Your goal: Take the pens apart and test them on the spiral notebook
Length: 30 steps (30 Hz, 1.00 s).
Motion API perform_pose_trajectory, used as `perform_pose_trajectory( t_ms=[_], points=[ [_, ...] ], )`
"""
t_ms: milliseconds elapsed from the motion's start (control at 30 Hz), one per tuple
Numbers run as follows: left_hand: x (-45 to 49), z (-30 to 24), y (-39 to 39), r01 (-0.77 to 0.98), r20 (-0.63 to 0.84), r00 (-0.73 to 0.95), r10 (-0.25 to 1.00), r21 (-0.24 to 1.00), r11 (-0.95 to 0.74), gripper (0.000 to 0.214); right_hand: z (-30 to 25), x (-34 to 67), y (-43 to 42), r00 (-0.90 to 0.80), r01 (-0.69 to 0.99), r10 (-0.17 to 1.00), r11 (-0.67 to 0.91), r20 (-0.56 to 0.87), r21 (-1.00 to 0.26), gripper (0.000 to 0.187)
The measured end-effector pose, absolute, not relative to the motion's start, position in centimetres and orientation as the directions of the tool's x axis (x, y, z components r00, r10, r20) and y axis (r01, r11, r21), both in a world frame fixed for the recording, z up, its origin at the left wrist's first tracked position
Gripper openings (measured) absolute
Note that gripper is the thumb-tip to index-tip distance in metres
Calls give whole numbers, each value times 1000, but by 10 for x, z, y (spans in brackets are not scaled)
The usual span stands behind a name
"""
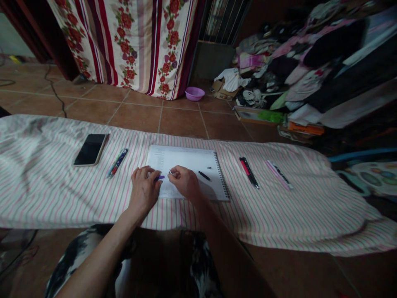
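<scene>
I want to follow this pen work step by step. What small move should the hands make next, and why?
Probably bring the two pieces together. The left hand pinches a purple pen part, the right hand pinches a small pale piece close beside it, above the notebook. A black part lies loose on the page.

A home room: tiled floor (186, 120), floral curtain (136, 41), heaped clothes (297, 70) and a striped cloth (279, 207).

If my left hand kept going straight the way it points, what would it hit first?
Probably the right hand: the left hand points across the notebook toward it, the purple pen part it holds leading. Depth is hard to judge.
</scene>
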<state>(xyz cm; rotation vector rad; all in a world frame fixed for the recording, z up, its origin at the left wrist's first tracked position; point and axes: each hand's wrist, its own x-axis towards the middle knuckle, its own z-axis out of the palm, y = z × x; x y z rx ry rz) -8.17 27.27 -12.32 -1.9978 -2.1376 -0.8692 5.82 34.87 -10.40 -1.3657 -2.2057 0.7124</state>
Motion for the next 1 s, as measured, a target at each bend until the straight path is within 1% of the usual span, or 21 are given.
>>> perform_pose_trajectory(
  t_ms=[100, 167, 267, 500, 600, 667, 767, 867, 1000],
  points=[
    [-78, -120, 273, 938, 486, -109, 867, 339, -72, 24, -102, 58, 348, -430, 586, 899, 350, 85, -731, 11],
    [-76, -118, 273, 934, 505, -107, 856, 347, -88, 23, -102, 57, 347, -452, 542, 888, 347, 83, -765, 12],
    [-74, -115, 273, 927, 531, -110, 840, 359, -105, 21, -101, 57, 346, -475, 513, 877, 349, 80, -784, 11],
    [-75, -112, 274, 923, 550, -64, 833, 350, -160, 17, -99, 58, 344, -495, 524, 866, 365, 74, -769, 7],
    [-74, -112, 275, 908, 558, -82, 826, 384, -169, 16, -102, 59, 346, -505, 458, 861, 325, 59, -827, 8],
    [-74, -113, 276, 884, 560, -133, 818, 439, -157, 14, -103, 60, 348, -497, 348, 867, 242, 41, -906, 12],
    [-75, -114, 277, 811, 530, -249, 811, 571, -124, 12, -102, 62, 353, -423, 156, 906, 62, -10, -986, 18],
    [-77, -114, 278, 687, 453, -357, 817, 720, -100, 12, -96, 63, 357, -311, -15, 948, -82, -74, -996, 19],
    [-76, -112, 278, 485, 312, -481, 819, 873, -47, 15, -89, 62, 358, -203, -246, 974, -155, -105, -957, 20]
  ],
)
